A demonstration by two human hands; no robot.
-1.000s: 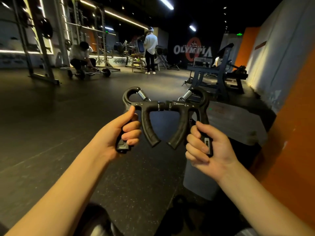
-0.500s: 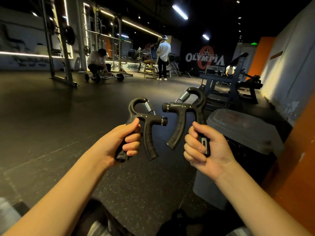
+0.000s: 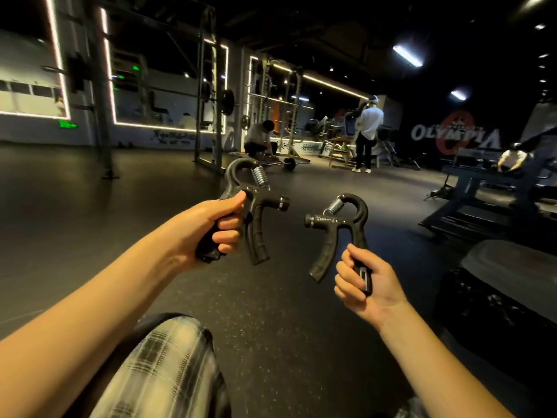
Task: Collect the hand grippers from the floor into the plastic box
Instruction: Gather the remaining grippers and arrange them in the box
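I hold two black hand grippers with steel springs up in the air above the dark gym floor. My left hand (image 3: 211,229) grips one handle of the left hand gripper (image 3: 257,212), whose free handle curves down. My right hand (image 3: 366,286) grips one handle of the right hand gripper (image 3: 340,227), lower and to the right. The two tools are apart, knobs facing each other. A grey plastic box (image 3: 509,260) with a lid stands at the right edge, partly cut off.
My knee in plaid trousers (image 3: 162,366) is low in the middle. Weight racks (image 3: 208,110) stand at the back left, a bench machine (image 3: 488,182) at the right. One person (image 3: 260,138) crouches by a barbell; another (image 3: 367,134) stands further back.
The two hand grippers have moved apart, the left one raised, the right one lowered. The view has swung left, so the plastic box now lies at the right edge.
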